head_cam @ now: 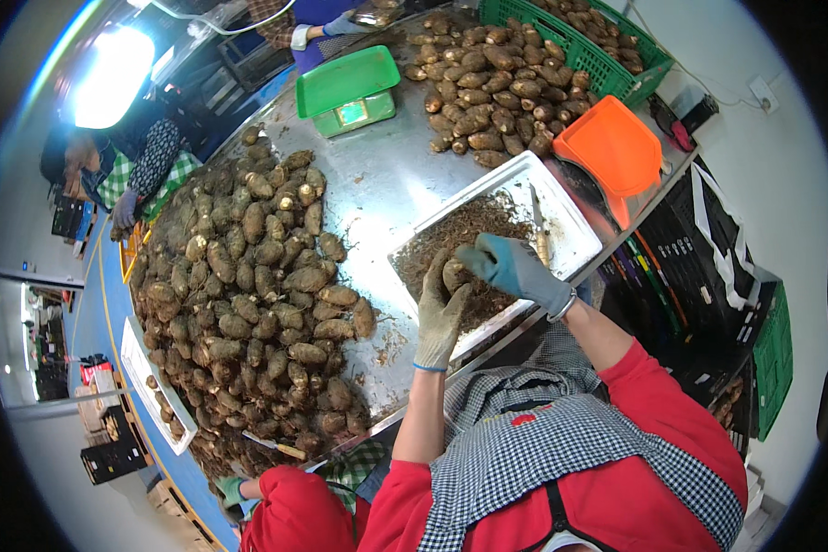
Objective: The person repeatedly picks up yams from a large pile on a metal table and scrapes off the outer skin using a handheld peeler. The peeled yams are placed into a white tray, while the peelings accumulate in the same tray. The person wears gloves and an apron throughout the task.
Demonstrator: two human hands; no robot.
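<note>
My left hand (pixel 441 310), in a dirty pale work glove, is closed around a brown taro corm (pixel 455 274) above a white foam tray (pixel 586 238). My right hand (pixel 507 268), in a blue-grey glove, is at the corm's upper right side with its fingers curled; whether it grips anything is hidden. Root fibres and soil scraps (pixel 479 221) cover much of the tray's floor. A knife (pixel 539 231) with a wooden handle lies at the tray's right end.
A heap of hairy taro (pixel 248 297) covers the metal table's left side, with another knife (pixel 276 445) at its near edge. Cleaner corms (pixel 500 83), a green scale (pixel 348 90), a green crate (pixel 635 76) and an orange scoop (pixel 614 148) stand beyond. Co-workers are left and across.
</note>
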